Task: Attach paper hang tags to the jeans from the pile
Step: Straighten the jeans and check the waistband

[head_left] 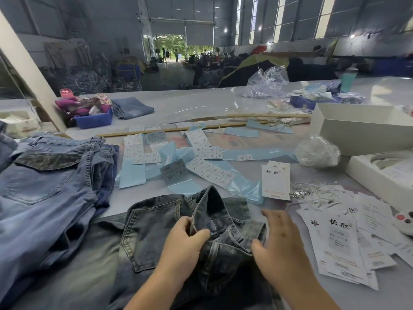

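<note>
Dark washed jeans (156,231) lie waistband-up on the table (201,104) directly in front of the person, at the 6 o'clock edge of the work area, back pocket showing toward 9 o'clock. The left hand (182,240) pinches the raised waistband between thumb and curled fingers, lifting a fold that stands up toward 12 o'clock. The right hand (278,240) hovers just beside the waistband at 3 o'clock, fingers spread and relaxed, holding nothing; whether its thumb touches the denim cannot be told.

The step in hand appears to be exposing a belt loop or label for tagging. To do it well, the left hand's pinch should keep the fold upright and taut so the attachment point stays open, while the free hand fetches a tag and a string.

Paper hang tags (276,180) stand in a small stack at 2 o'clock of the jeans, and more printed tags (335,240) are fanned flat at 3 o'clock, close to the right hand. White loop strings (312,191) lie tangled between the two tag groups. Picking a single string cleanly from that tangle is the likely difficulty.

Further out, a pile of lighter blue jeans (44,175) lies at 9 to 10 o'clock. Strips of sticker labels on blue backing (201,166) are scattered at 12 o'clock. White boxes (357,128) sit at 2 o'clock, well apart.
</note>
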Motion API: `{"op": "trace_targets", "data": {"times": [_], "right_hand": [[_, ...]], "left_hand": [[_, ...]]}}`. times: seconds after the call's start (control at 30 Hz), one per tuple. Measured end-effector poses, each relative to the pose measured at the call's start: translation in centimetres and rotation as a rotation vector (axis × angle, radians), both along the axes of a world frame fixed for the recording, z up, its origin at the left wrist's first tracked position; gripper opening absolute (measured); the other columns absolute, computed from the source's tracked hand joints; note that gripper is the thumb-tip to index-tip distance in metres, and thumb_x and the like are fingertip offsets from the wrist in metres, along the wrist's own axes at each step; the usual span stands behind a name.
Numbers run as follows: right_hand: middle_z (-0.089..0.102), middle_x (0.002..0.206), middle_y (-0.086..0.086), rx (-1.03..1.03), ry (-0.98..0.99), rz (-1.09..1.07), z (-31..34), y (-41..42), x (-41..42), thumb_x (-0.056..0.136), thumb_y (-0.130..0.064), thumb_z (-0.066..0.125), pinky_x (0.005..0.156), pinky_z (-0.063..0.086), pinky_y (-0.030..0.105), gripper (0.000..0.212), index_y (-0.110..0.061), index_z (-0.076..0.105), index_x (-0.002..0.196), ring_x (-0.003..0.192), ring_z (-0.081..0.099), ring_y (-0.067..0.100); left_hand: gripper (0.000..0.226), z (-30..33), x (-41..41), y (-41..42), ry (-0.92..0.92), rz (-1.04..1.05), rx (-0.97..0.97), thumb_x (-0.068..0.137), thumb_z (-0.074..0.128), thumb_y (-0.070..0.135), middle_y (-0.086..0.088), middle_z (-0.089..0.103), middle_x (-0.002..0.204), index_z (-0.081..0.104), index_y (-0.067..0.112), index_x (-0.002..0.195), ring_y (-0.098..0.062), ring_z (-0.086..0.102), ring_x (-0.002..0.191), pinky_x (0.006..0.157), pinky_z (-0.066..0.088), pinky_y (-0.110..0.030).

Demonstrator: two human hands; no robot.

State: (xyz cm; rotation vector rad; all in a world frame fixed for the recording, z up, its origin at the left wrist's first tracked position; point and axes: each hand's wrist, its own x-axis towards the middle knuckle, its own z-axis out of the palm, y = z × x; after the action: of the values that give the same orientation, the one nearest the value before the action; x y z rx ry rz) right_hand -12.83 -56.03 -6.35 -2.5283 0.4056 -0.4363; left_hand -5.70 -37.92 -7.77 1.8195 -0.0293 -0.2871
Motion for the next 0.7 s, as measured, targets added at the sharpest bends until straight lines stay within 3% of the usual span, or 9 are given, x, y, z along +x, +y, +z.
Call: {"op": "trace_targets", "data": {"times": [0.13, 0.2, 0.3, 0.4, 0.5, 0.57, 0.7], "right_hand": [[0.059, 0.096, -0.012, 0.034, -0.088, 0.119, 0.0, 0.9, 1.2, 0.084, -0.01, 0.065, 0.079, 0.036, 0.011, 0.024, -0.024, 0.067, 0.103, 0.095, 0.055, 0.009], [0.059, 0.095, -0.012, 0.056, -0.068, 0.157, -0.5, 1.8, 2.1, 0.087, -0.009, 0.06, 0.079, 0.039, 0.013, 0.022, -0.023, 0.068, 0.101, 0.095, 0.054, 0.008], [0.056, 0.096, -0.009, 0.124, -0.065, 0.163, -1.6, 3.3, 3.0, 0.089, -0.004, 0.053, 0.081, 0.041, 0.018, 0.025, -0.022, 0.067, 0.1, 0.094, 0.052, 0.01], [0.054, 0.094, -0.01, 0.131, -0.047, 0.129, -2.3, 3.6, 3.5, 0.088, -0.008, 0.053, 0.078, 0.038, 0.021, 0.022, -0.026, 0.063, 0.094, 0.092, 0.05, 0.011], [0.053, 0.084, -0.01, 0.165, 0.008, 0.123, -2.1, 2.7, 4.1, 0.088, -0.02, 0.055, 0.07, 0.041, 0.025, 0.012, -0.026, 0.054, 0.078, 0.081, 0.051, 0.008], [0.052, 0.078, -0.007, 0.177, 0.051, 0.13, -1.8, 2.3, 4.2, 0.091, -0.034, 0.056, 0.069, 0.044, 0.028, 0.022, -0.023, 0.051, 0.072, 0.074, 0.05, 0.008], [0.045, 0.094, -0.02, 0.055, 0.057, 0.187, -1.3, 2.7, 2.8, 0.079, -0.073, 0.038, 0.085, 0.036, 0.03, 0.039, -0.036, 0.049, 0.084, 0.091, 0.044, 0.006]], "left_hand": [[0.016, -1.1, -0.1, 0.9, -0.019, 0.007, 0.007, 0.081, 0.064, 0.018, -0.027, 0.06, 0.088, 0.06, 0.009, 0.093, -0.02, 0.057, 0.068, 0.066, 0.044, -0.039], [0.005, -1.6, -0.2, 1.3, -0.003, 0.026, -0.087, 0.08, 0.064, 0.013, -0.028, 0.062, 0.087, 0.065, 0.016, 0.084, -0.022, 0.06, 0.067, 0.066, 0.048, -0.04], [0.014, -2.0, -0.3, 1.9, 0.037, 0.052, -0.218, 0.069, 0.064, 0.018, -0.028, 0.065, 0.083, 0.069, 0.018, 0.082, -0.027, 0.062, 0.067, 0.064, 0.052, -0.042], [0.017, -2.3, -0.1, 2.1, 0.03, 0.048, -0.21, 0.067, 0.063, 0.023, -0.017, 0.069, 0.078, 0.07, 0.021, 0.082, -0.027, 0.065, 0.068, 0.065, 0.055, -0.042], [0.013, -2.4, 0.1, 1.9, 0.007, 0.047, -0.217, 0.07, 0.063, 0.02, -0.014, 0.07, 0.075, 0.07, 0.019, 0.08, -0.022, 0.065, 0.065, 0.058, 0.054, -0.032], [0.011, -2.4, 0.0, 1.9, -0.014, 0.036, -0.226, 0.076, 0.063, 0.017, -0.014, 0.072, 0.079, 0.071, 0.02, 0.082, -0.022, 0.068, 0.068, 0.059, 0.054, -0.029], [0.02, -2.8, -0.2, 2.2, -0.069, 0.016, -0.251, 0.077, 0.062, 0.032, -0.01, 0.075, 0.09, 0.073, 0.025, 0.092, -0.027, 0.072, 0.085, 0.071, 0.058, -0.035]]}}
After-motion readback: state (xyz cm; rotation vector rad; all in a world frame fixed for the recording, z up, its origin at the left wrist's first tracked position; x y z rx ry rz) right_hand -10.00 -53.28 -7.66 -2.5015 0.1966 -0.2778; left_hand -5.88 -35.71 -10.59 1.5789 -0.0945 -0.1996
